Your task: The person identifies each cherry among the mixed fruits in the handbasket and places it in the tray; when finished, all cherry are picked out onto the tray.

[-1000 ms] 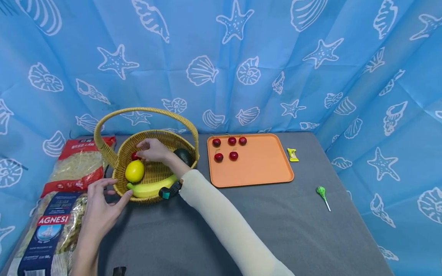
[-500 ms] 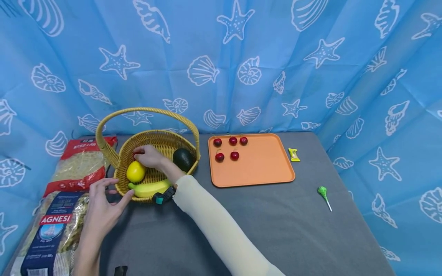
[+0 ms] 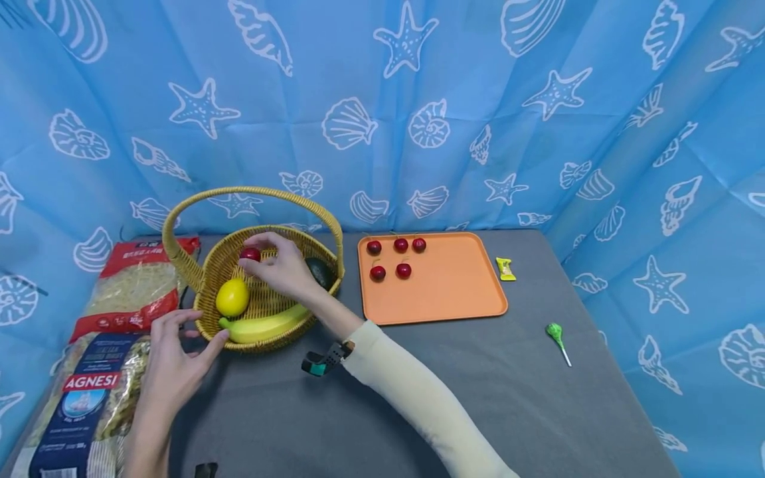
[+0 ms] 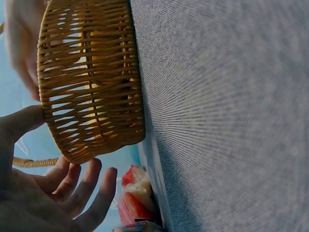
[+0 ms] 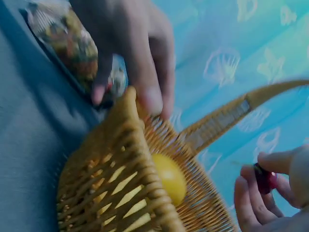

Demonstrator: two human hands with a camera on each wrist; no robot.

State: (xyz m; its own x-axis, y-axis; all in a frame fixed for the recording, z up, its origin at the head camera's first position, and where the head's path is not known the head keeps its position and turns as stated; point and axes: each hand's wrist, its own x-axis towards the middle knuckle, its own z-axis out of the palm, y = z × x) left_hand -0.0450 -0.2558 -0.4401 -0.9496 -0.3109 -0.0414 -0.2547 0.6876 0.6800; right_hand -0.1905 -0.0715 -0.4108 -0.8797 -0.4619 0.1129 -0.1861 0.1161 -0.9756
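Note:
A wicker basket with a tall handle stands at the left of the table. It holds a lemon, a banana and a dark green avocado. My right hand is over the basket's inside, pinching a red cherry between thumb and fingers; the cherry also shows in the right wrist view. At the basket's near left rim, my left hand grips the edge, its thumb on the rim and the other fingers spread along the side.
Right of the basket lies an orange tray with several cherries. Beyond it are a yellow wrapped candy and a green lollipop. Two food bags, one red and one blue AGNESI, lie at the left. A blue curtain hangs behind.
My right hand has reached deeper beside the lemon, then come up and to the right with a cherry in its fingers. The left hand stays at the basket rim.

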